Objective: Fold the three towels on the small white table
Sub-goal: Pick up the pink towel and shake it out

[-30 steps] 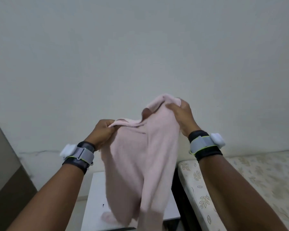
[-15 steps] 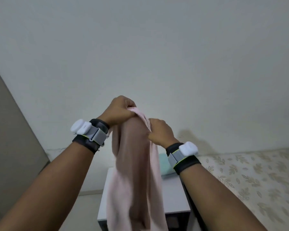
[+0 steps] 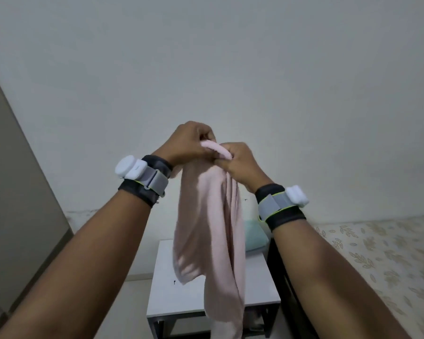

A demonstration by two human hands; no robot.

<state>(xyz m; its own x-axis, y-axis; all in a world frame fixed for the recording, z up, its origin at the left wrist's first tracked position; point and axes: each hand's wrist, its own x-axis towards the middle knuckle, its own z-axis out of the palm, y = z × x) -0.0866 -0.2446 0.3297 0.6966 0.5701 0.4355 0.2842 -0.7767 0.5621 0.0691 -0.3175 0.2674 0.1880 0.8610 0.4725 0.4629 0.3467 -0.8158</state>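
Note:
A pale pink towel (image 3: pixel 208 231) hangs lengthwise in the air above the small white table (image 3: pixel 167 285). My left hand (image 3: pixel 186 143) and my right hand (image 3: pixel 240 165) sit side by side at chest height, both pinching the towel's top edge. The cloth drapes down past the table's front edge. A light green towel (image 3: pixel 253 236) lies on the table's far right corner, partly hidden behind the pink one. I see no third towel.
A mattress (image 3: pixel 377 260) with a leaf-print cover lies right of the table, a dark gap between them. A plain wall stands behind. A brown panel (image 3: pixel 12 192) runs along the left edge. Pale floor (image 3: pixel 130 309) shows left of the table.
My hands came together from a wide hold, bringing the towel's top corners together so it hangs narrow. Since half a second ago, the right hand rose level with the left.

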